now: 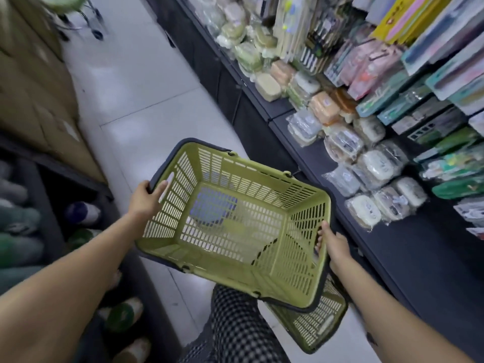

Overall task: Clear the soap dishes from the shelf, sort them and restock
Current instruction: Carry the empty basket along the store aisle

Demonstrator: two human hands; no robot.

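1. Nearest, a second basket (318, 326) sits under the green basket (235, 221); lowered carelessly, the two could jam together.
2. Left hand (146, 199) grips one end rim, right hand (334, 244) the other, fingers (320, 239) hooked through the slats. Rigid slotted plastic, nothing inside.
3. Beyond the basket, soap dishes (372, 166) crowd the shelf (419, 258), rounded and film-wrapped; slippery, they could slide off when grabbed.

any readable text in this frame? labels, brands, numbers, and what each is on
None can be read.
Wrapped soap dishes on the shelf: small stickers, too blurred.
Hanging packs above: print on the cards, too blurred.
Green basket, held by left hand and right hand: no text visible.
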